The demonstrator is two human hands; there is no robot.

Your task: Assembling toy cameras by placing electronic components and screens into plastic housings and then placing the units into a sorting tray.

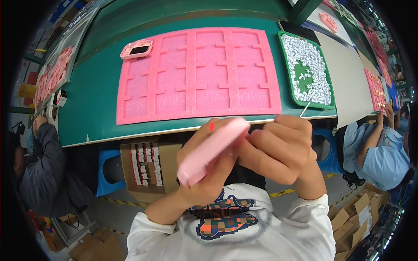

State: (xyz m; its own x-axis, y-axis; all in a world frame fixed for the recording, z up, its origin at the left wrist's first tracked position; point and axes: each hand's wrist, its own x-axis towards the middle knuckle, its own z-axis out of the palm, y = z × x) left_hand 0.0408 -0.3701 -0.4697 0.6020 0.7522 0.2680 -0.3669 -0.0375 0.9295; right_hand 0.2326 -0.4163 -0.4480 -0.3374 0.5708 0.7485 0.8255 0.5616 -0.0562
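A pink plastic casing point(213, 150), seen nearly edge-on, is gripped in my left hand point(209, 182), whose fingers wrap round its far side. My right hand point(281, 148) is closed, its fingertips close against the casing's right end. From behind the right hand's knuckles sticks out a thin pale rod point(305, 108), which seems held in that hand; its other end is hidden. Both hands are over the front edge of the green table. Just beyond them lies a pink foam tray point(189, 87) with rectangular pockets. One pink casing with a dark screen point(138, 50) sits in its far left corner.
At the right, a green tray point(333, 98) holds many small white pieces point(311, 56). A dark flat device point(300, 32) lies behind it. Below the table stand a carton of small boxes point(148, 163) and blue stools point(106, 172). Co-workers sit on both sides.
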